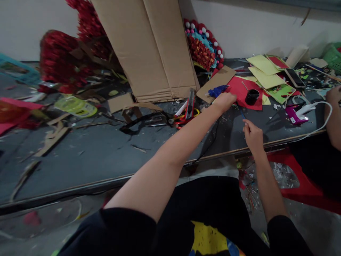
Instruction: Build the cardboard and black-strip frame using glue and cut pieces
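Fingers of right hand (253, 136), right of center, pinch thin blue stick (242, 114), extending up-left; left hand (225, 101) beside blue glue gun (217, 91), finger closure unclear.

Bare arms stretched beyond the black, yellow-printed shirt (207, 202)
Left hand (225, 102) farther from it — right hand (253, 137) nearer, fingers curled.

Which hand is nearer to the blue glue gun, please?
Left. The left hand is right beside the blue glue gun, at its near side; the right hand is farther off, to the right and closer to the table's front edge.
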Tool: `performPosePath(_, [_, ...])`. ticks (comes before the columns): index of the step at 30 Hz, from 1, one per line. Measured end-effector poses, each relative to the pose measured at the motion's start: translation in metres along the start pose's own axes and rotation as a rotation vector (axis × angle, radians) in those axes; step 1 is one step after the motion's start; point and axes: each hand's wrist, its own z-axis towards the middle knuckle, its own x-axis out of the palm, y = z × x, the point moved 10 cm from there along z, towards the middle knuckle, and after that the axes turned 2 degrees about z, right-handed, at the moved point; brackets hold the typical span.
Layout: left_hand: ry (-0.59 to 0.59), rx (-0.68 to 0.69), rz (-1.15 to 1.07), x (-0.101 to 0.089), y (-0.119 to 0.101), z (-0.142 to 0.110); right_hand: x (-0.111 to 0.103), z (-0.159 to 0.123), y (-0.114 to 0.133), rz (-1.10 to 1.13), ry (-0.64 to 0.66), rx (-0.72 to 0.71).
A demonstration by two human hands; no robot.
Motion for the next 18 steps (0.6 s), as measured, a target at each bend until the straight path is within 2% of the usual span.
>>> performPosePath(10, [-0.003, 0.147, 0.169, 0.003, -0.015, 0.004, -0.002, 0.000, 0.001, 0.009, -0.017, 0.003])
performPosePath(18, [0.000, 0.164, 0.180, 0.003, -0.016, 0.007, -0.006, -0.002, -0.003, 0.044, -0.054, 0.033])
